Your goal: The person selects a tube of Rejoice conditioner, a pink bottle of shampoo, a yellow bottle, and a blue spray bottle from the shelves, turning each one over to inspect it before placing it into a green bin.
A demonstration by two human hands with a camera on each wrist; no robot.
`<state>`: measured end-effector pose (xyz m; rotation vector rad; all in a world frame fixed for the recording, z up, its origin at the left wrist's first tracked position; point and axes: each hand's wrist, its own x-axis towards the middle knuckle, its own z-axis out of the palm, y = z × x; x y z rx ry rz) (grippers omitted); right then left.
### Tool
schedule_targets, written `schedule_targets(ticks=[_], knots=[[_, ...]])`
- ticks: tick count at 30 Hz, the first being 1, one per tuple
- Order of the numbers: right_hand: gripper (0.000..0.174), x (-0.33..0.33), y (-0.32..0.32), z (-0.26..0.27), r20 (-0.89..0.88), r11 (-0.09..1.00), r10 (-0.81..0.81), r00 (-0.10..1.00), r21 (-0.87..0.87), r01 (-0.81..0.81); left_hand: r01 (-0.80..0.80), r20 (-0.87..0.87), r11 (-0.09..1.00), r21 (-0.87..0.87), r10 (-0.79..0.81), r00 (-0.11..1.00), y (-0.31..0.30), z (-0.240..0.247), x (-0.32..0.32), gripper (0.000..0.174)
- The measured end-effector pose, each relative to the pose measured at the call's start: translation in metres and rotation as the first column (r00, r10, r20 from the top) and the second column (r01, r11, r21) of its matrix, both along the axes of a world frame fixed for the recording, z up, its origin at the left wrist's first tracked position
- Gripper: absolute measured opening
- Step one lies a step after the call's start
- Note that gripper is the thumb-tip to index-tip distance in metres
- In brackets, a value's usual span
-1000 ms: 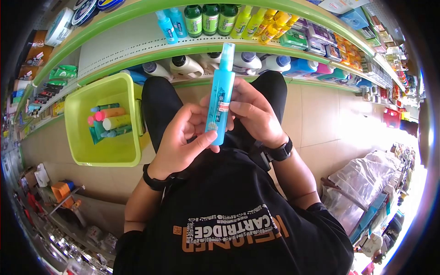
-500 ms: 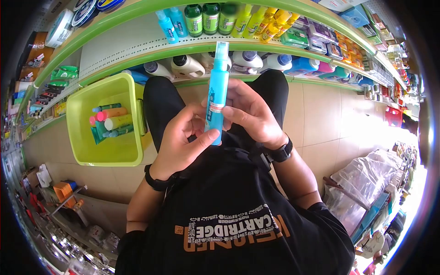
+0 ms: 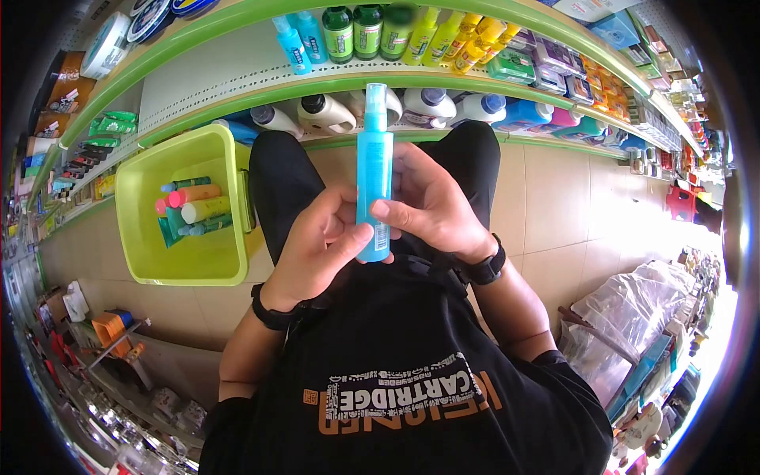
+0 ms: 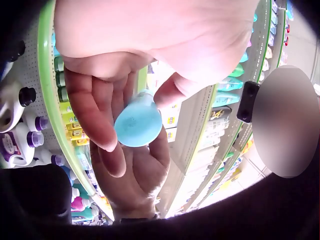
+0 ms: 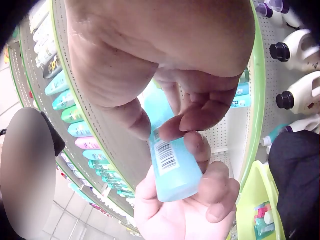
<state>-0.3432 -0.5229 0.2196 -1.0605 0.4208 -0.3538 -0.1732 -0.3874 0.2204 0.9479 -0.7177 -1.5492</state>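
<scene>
A slim light-blue spray bottle [image 3: 374, 170] with a clear cap stands upright between both hands, in front of the knees. My left hand [image 3: 309, 245] grips its lower part, thumb across the near side and fingers behind. From the other side, my right hand [image 3: 439, 202] pinches the bottle at mid-height, thumb on the near face. The side with small print and a barcode faces me; the barcode shows clearly on the bottle [image 5: 170, 160] in the right wrist view. In the left wrist view, the rounded base of the bottle [image 4: 139, 125] shows between the fingers.
On the left stands a yellow-green basket [image 3: 131, 237] holding several tubes and bottles. Ahead, a green-edged shelf [image 3: 229, 99] carries two similar blue spray bottles [image 3: 293, 47], green bottles [image 3: 368, 36] and yellow ones. Large detergent jugs [image 3: 326, 115] line the level below, just beyond the knees.
The bottle has been turned about its long axis: its front label faced me earlier, and now the barcode side does. It has shifted slightly toward me; the right thumb has slid left across it.
</scene>
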Motion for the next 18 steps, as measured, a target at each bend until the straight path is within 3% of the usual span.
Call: schedule_targets(ticks=[2, 5, 12, 18], knots=[[0.052, -0.0001, 0.0012, -0.0011, -0.018, 0.997, -0.001, 1.000, -0.079, 0.000, -0.008, 0.021, 1.000, -0.006, 0.009, 1.000, 0.0013, -0.0021, -0.0005, 0.032], [0.053, -0.0002, 0.0008, 0.0045, -0.025, 1.000, -0.001, 1.000, -0.022, 0.001, -0.021, 0.037, 1.000, -0.008, 0.021, 0.999, 0.0016, 0.0002, -0.0016, 0.032], [0.053, -0.0011, 0.0028, 0.0001, 0.005, 0.998, -0.013, 1.000, -0.068, 0.013, 0.050, 0.120, 0.997, -0.051, -0.044, 0.992, 0.0037, -0.0052, 0.0046, 0.036], [0.053, -0.0008, 0.0048, -0.0003, 0.028, 0.997, -0.023, 0.999, -0.070, 0.025, 0.020, 0.129, 0.998, -0.064, -0.011, 0.992, 0.0033, 0.0002, 0.0017, 0.037]])
